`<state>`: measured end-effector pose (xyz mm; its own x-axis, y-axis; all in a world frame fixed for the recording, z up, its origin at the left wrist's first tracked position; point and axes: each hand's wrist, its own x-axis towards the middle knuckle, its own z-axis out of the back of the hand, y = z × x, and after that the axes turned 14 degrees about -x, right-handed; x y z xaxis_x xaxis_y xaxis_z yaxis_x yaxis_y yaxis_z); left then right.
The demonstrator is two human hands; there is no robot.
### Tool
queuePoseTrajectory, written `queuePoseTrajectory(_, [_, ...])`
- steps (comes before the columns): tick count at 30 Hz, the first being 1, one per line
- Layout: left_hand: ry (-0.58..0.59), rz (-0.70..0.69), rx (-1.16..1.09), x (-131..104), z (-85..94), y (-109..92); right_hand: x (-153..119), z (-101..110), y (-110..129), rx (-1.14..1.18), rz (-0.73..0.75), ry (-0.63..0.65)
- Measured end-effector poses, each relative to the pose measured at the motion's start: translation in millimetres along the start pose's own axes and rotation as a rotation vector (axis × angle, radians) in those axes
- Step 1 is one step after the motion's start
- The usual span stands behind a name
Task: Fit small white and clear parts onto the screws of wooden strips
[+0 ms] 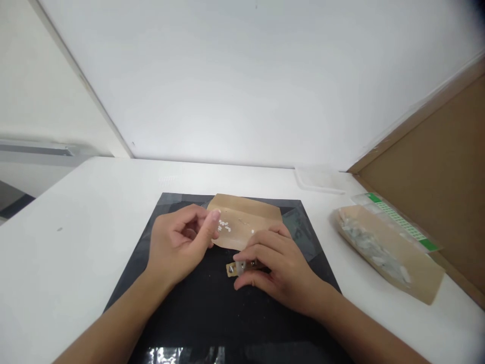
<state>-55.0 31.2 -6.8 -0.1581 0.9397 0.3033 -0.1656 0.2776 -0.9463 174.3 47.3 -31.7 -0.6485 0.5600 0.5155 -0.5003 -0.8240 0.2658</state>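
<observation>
White desk (76, 227), backed by a pale wall, carries a black mat (204, 313); brown paper (257, 207) bearing white bits (224, 223) lies along its far edge. Right hand (282, 263) is the nearer, its grip pinching a translucent piece (240, 268) at the brass-coloured strip (230, 270), long axis running roughly side to side, mid-mat. Left hand (178, 240) is up-left of the strip, beside the bits, its fingertips drawn close, contents undeterminable.
</observation>
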Motion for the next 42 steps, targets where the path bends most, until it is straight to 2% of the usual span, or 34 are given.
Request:
queuePoseTrajectory(3, [-0.067, -0.092, 0.077, -4, -1.0, -3, 0, -4, 2, -0.071, 0.036, 0.058])
queuePoseTrajectory(8, [-0.069, -0.150, 0.082, -8, -2.4, -2, 3, -4, 4, -0.129, 0.047, 0.117])
queuePoseTrajectory(18, [-0.082, -0.250, -0.070, -13, 0.1, 4, 8, -6, 7, -0.204, 0.101, 0.136])
queuePoseTrajectory(22, [-0.027, -0.182, -0.338, -13, 1.7, 11, 8, -6, 6, -0.216, 0.112, 0.139])
queuePoseTrajectory(25, [-0.007, -0.152, -0.426, -13, 2.1, 11, 8, -5, 5, -0.211, 0.106, 0.138])
queuePoseTrajectory(30, [-0.019, -0.148, -0.423, -13, 0.9, 10, 9, -5, 5, -0.207, 0.100, 0.151])
queuePoseTrajectory(35, [-0.036, -0.215, -0.386, -12, -0.5, 12, 9, -6, 5, -0.200, 0.097, 0.179])
queuePoseTrajectory(42, [-0.014, -0.233, -0.372, -11, -0.5, 11, 7, -8, 4, -0.172, 0.064, 0.221])
